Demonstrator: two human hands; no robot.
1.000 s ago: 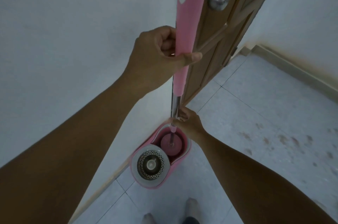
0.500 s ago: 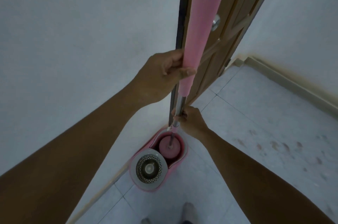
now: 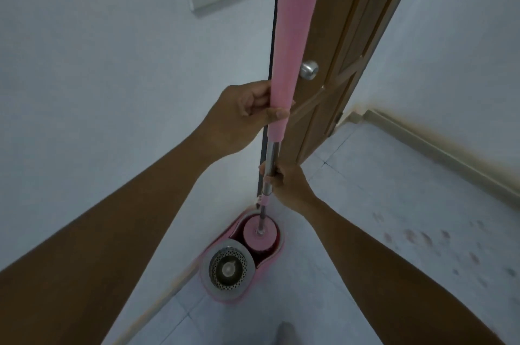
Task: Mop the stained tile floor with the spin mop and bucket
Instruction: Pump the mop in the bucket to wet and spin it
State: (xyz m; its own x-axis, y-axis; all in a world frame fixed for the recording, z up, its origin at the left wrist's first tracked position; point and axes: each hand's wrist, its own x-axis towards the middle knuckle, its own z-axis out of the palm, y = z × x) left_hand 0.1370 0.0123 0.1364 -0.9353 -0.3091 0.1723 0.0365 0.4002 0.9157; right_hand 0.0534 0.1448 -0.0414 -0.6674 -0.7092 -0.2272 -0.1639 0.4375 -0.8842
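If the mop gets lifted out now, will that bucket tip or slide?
The bucket looks low and wide, so tipping seems unlikely. Sliding on the smooth tile floor is likelier. The mop head sits at one end, so lift straight up.

There is only one view, from a wide-angle camera on the person's head. It looks forward and steeply down along both forearms to the tile floor (image 3: pixel 394 189). The left hand (image 3: pixel 242 116) and right hand (image 3: pixel 289 184) are close to the lens, near the middle; the bucket (image 3: pixel 242 260) is farther below. Straight lines bend at the edges, for example the door (image 3: pixel 351 49) at the top.
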